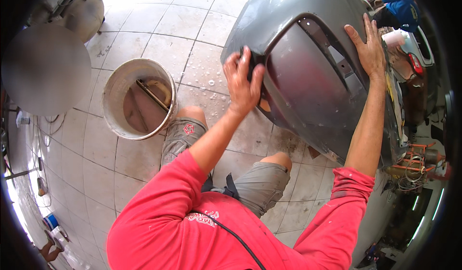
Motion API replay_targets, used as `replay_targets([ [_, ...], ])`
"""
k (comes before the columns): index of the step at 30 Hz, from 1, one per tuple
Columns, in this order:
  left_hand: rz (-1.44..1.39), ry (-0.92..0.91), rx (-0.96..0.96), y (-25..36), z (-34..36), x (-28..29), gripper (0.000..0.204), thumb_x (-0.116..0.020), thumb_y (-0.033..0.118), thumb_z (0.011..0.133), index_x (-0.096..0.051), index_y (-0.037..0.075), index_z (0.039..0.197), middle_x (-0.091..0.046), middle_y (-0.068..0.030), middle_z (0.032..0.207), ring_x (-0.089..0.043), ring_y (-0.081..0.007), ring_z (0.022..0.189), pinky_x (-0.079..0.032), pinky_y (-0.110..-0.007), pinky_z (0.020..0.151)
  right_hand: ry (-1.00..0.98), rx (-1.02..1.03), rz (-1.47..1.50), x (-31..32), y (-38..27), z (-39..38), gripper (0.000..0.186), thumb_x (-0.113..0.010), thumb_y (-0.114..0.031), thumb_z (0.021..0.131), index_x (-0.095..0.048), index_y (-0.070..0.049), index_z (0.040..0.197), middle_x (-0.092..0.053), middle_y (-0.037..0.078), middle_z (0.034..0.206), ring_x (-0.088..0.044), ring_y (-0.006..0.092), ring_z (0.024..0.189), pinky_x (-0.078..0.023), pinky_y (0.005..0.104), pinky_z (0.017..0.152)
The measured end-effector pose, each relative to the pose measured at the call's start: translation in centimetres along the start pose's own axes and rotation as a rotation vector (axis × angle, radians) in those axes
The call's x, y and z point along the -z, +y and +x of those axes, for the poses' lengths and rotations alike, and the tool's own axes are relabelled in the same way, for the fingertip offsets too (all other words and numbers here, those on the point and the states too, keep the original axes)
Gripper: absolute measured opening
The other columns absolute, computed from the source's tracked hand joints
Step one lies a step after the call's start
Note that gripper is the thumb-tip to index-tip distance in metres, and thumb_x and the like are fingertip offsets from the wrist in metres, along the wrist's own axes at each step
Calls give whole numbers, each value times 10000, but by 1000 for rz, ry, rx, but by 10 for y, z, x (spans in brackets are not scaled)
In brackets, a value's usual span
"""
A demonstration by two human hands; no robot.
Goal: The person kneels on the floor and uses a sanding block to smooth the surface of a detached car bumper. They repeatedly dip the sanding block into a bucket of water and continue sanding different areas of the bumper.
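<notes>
A large dark grey car body panel [308, 96] with a long recessed opening fills the area in front of me, to the right. At its left edge, my left hand [243, 84] has its fingers bent round a small dark pad [255, 60] pressed to the surface. The fingers partly hide the pad, so its exact kind does not show. Farther right, my right hand [368, 51] lies flat on the panel beside the opening, fingers stretched out and holding nothing.
A whitish bucket [109, 89] with murky liquid and a stick-like piece stands left of my knee on wet floor tiles [195, 70]. Someone in a blue top [402, 10] is at the far right. An orange frame with cables [416, 159] stands beyond the panel's right side.
</notes>
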State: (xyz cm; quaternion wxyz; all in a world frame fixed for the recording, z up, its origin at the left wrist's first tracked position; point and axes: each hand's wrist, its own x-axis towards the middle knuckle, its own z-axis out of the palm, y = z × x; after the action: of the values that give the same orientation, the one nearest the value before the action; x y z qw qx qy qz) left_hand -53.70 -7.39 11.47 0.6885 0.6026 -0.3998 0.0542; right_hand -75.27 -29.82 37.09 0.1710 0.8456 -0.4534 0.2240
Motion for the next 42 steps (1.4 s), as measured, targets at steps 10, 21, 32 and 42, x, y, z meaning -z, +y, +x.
replay_targets([
  [10,-16,40,35,-27,17,-4,488,-786,253,962,-700,29,1387,-609,-263,1265,-551,-409,1202,-435,-506,1059,-4,1,25,3,-14,-1,1257,-463,-1049,745,-385,-213,1680,-312,247,1727,-242,493,1600,-236,577,1298],
  [21,-20,61,-7,-37,26,-3,459,-774,250,977,-693,29,1371,-648,-226,1210,-566,-398,1178,-406,-503,1079,-5,-1,33,7,-11,3,1237,-490,-1029,758,-385,-212,1681,-309,227,1735,-256,472,1602,-242,576,1294],
  [32,16,-65,-137,-8,18,7,539,-752,234,992,-599,27,1465,-606,-232,1295,-528,-401,1230,-379,-518,1088,23,-18,-21,10,-15,-1,1291,-445,-1069,722,-373,-212,1684,-325,222,1728,-271,453,1603,-259,601,1285],
  [42,50,-57,-248,-13,70,-5,507,-796,275,946,-668,55,1385,-584,-246,1312,-526,-422,1189,-412,-516,1026,38,24,-17,-3,-2,1,1220,-485,-1014,781,-365,-209,1690,-336,225,1722,-267,415,1613,-261,552,1291],
])
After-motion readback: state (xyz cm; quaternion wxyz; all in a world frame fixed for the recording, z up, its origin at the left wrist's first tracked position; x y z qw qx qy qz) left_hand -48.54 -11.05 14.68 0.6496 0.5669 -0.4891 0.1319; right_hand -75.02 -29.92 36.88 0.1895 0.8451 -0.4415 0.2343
